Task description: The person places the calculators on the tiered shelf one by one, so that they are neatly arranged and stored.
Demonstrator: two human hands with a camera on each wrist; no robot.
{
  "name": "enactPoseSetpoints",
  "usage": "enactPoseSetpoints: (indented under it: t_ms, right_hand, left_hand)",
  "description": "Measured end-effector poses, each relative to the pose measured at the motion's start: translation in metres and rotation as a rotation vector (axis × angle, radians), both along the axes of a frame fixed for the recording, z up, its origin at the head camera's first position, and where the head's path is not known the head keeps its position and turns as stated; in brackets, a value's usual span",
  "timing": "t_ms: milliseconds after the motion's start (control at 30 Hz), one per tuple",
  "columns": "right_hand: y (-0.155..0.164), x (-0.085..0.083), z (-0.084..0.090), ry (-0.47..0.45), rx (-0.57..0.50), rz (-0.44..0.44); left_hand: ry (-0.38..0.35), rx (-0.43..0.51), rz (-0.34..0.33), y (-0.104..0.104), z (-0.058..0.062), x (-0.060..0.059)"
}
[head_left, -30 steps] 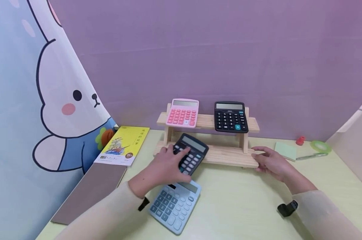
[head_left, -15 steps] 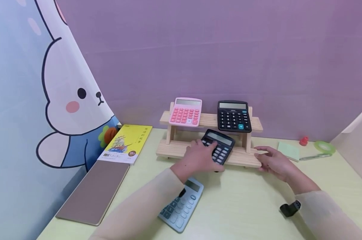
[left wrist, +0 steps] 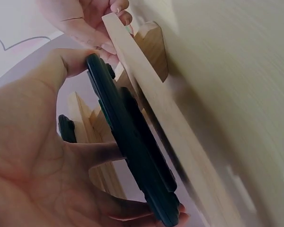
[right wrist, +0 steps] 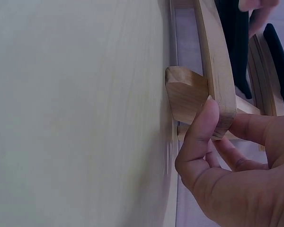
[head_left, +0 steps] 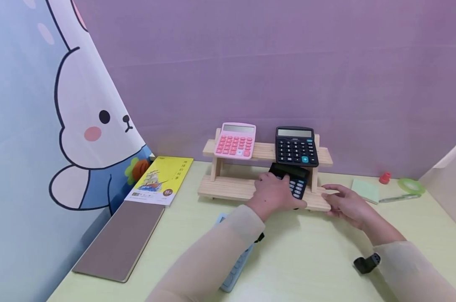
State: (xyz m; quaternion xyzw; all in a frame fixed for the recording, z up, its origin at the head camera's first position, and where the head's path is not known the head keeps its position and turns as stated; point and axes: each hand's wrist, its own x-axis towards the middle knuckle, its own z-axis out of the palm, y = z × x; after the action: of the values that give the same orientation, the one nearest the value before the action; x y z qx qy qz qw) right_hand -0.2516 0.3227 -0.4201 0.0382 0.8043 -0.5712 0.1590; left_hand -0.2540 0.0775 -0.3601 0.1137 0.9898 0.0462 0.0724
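- A black calculator [head_left: 296, 178] sits in the left hand [head_left: 275, 193], tilted over the right part of the lower shelf [head_left: 231, 187] of a wooden rack; the wrist view shows thumb and fingers curled round its edges [left wrist: 132, 151], its back close to the shelf board.
- The right hand [head_left: 349, 204] grips the right end of that lower shelf, thumb under and fingers above the board [right wrist: 217, 71].
- The rack has two shelves. On the upper shelf [head_left: 266, 152] stand two calculators, leaning back: a pink one [head_left: 235, 140] on the left and a second black one [head_left: 297, 146] on the right, directly above the held one.
- A fourth calculator, light blue [head_left: 233, 268], lies flat on the surface [head_left: 311, 251] nearer the person, mostly hidden under the left sleeve [head_left: 213, 260].
- That makes four calculators in all: two black, one pink, one blue.
- Left of the rack lie two books: a yellow one [head_left: 160, 180] with a ship on the cover, and a brown one [head_left: 118, 241] in front of it.
- Right of the rack sit one green pad [head_left: 365, 191], one small red object [head_left: 384, 178], one roll of green tape [head_left: 411, 185] and one pen [head_left: 396, 197].
- A rabbit curtain [head_left: 61, 126] hangs at the left; the wall [head_left: 269, 63] behind is purple.
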Motion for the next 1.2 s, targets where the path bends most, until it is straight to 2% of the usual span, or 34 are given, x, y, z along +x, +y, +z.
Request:
enactPoseSetpoints:
  t_ms: [167, 400, 533, 700, 967, 1200]
  right_hand:
    - [0.001, 0.001, 0.0, 0.006, 0.001, 0.005]
    - [0.0, 0.001, 0.001, 0.001, 0.016, -0.005]
    - [0.0, 0.001, 0.0, 0.004, 0.015, -0.001]
    - [0.0, 0.002, 0.0, 0.013, 0.01, 0.003]
    - [-0.001, 0.003, 0.002, 0.003, -0.002, 0.004]
    - [0.0, 0.002, 0.002, -0.019, 0.004, -0.003]
  left_hand:
    - [-0.016, -0.031, 0.048, 0.01, 0.003, 0.001]
    - [-0.01, -0.168, 0.097, 0.028, 0.006, 0.007]
    - [0.015, -0.264, 0.117, 0.038, 0.003, 0.011]
    - [0.057, -0.379, 0.104, 0.045, -0.005, 0.014]
    - [0.082, -0.409, 0.107, 0.048, -0.01, 0.016]
    - [0.08, -0.385, 0.106, 0.045, -0.011, 0.017]
